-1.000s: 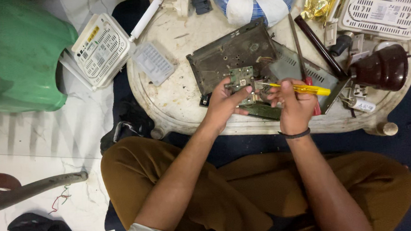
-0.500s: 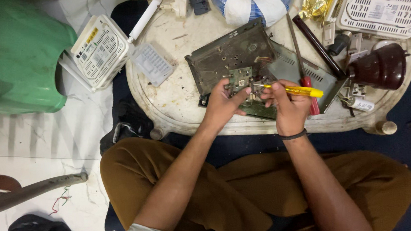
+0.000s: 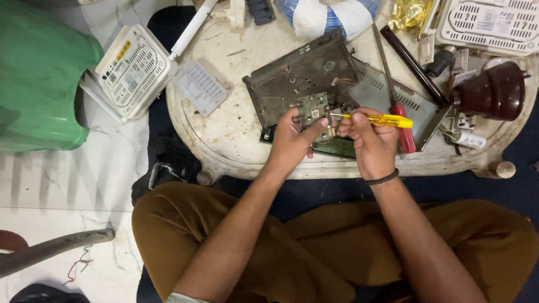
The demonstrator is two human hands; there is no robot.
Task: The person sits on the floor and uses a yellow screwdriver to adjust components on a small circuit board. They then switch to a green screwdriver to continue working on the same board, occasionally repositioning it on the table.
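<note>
Green plastic tub sits far left on the pale floor, with a white vented router box just beside it, leaning at the rim of the round off-white tray table. Next to that on the table we see a small clear plastic parts case.

Centre: dark grey sheet-metal chassis lid lies tilted on the table. Just below it, our left hand is closed around the edge of a small green circuit board, thumb up against it, holding it raised over a larger green board that lies flat at the table's near edge.

Our right hand is wrapped shut round a yellow-handled screwdriver. The shaft points left and its tip meets the small board. A black band is on that wrist.

Just right of the hand, a red-handled screwdriver lies across a grey perforated metal tray. Further right, a dark maroon rounded cover stands near the table's edge, and a second white vented router lies top right. A blue-and-white striped cloth ring sits at the far rim, with crumpled gold foil just beside it.
</note>
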